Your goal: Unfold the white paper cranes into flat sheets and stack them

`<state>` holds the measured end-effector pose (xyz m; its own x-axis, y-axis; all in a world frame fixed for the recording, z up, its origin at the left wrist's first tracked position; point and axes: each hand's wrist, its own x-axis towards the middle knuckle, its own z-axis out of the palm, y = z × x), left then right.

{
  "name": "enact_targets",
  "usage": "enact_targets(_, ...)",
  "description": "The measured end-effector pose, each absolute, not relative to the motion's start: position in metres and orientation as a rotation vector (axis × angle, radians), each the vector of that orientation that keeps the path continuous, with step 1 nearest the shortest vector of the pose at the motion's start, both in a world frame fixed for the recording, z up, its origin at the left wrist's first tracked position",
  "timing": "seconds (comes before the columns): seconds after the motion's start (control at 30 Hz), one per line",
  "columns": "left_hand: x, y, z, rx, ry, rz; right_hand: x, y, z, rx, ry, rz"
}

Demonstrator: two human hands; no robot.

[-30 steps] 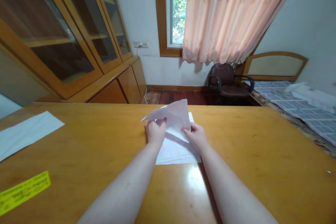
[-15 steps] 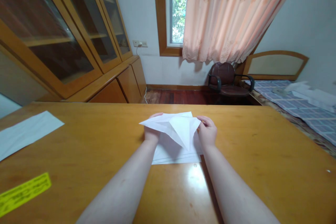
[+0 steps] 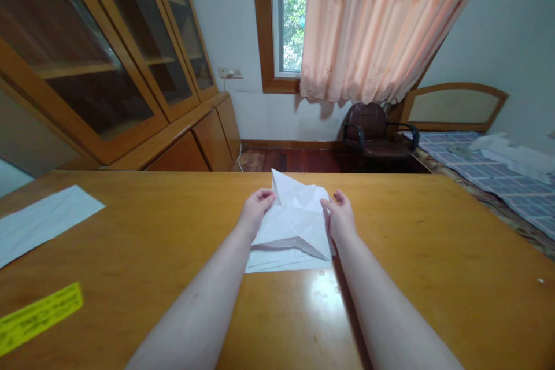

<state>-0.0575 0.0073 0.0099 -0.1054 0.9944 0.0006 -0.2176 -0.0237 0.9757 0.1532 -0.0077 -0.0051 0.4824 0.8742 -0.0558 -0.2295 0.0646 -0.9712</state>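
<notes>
A white folded sheet of paper (image 3: 297, 222), creased into pointed flaps, is between my two hands over the table. One flap stands up at its far left corner, and the near edge gapes a little. My left hand (image 3: 256, 213) pinches its left edge between thumb and fingers. At the right edge my right hand (image 3: 341, 217) grips the paper with the thumb on top; some of its fingers are lifted, and part of the grip is hidden. Beneath lies more white paper (image 3: 284, 263), its near edge showing on the tabletop.
The wooden table (image 3: 173, 266) spreads wide around my hands. Another white sheet (image 3: 47, 219) lies at the far left, near a yellow label (image 3: 41, 315). Beyond the table stand a glass-fronted cabinet (image 3: 130, 121), an office chair (image 3: 373, 133) and a bed (image 3: 468, 156).
The folded paper has turned and come down nearer the table, its flaps now pointing differently. My left hand has moved from beneath it to pinch its left edge. The right hand stays at the right side.
</notes>
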Motion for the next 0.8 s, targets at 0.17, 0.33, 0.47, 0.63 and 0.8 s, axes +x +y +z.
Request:
enact_targets(0.17,-0.067,0.011,-0.002,1.359,1.551,1.34,0.154,-0.007,-0.011,-1.351,-0.721,0.959)
enact_targets(0.33,-0.067,-0.002,0.003,1.883,1.973,1.172,0.149,-0.012,-0.007,-1.392,-1.026,1.107)
enact_targets(0.47,-0.047,-0.016,0.002,2.273,1.782,1.077,0.145,-0.018,0.0,-1.579,-1.335,0.897)
enact_targets(0.63,-0.037,-0.022,-0.012,2.32,1.494,0.718,0.147,-0.02,0.004,-1.63,-1.38,0.853)
enact_targets(0.8,-0.037,-0.021,-0.001,2.366,1.829,0.549,0.153,-0.017,0.001,-1.674,-1.293,0.764)
